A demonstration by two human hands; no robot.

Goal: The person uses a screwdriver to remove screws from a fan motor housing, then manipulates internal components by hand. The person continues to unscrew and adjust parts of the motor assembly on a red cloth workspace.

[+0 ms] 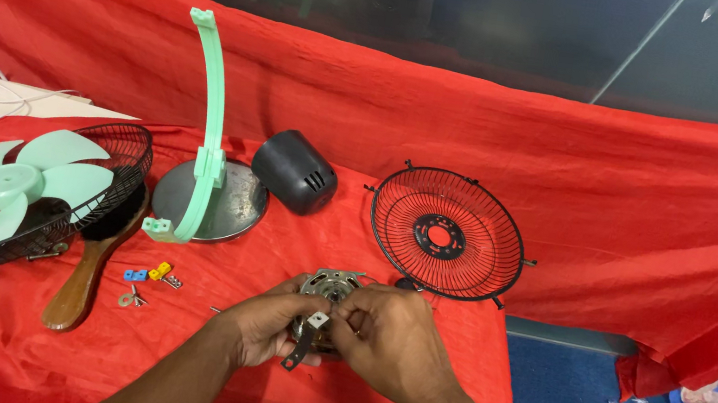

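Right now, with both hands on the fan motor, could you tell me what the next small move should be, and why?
Probably keep the left hand steady under the motor while the right hand works the small white piece on the dark bracket. Both hands already close around the motor, and the fingertips meet at that piece.

Both hands, left (266, 327) and right (391, 342), meet, fingers curled.

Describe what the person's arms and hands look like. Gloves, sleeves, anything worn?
Both forearms are bare, no sleeves in view. The left hand and right hand wear no gloves. No watch, wristband or ring shows on either.
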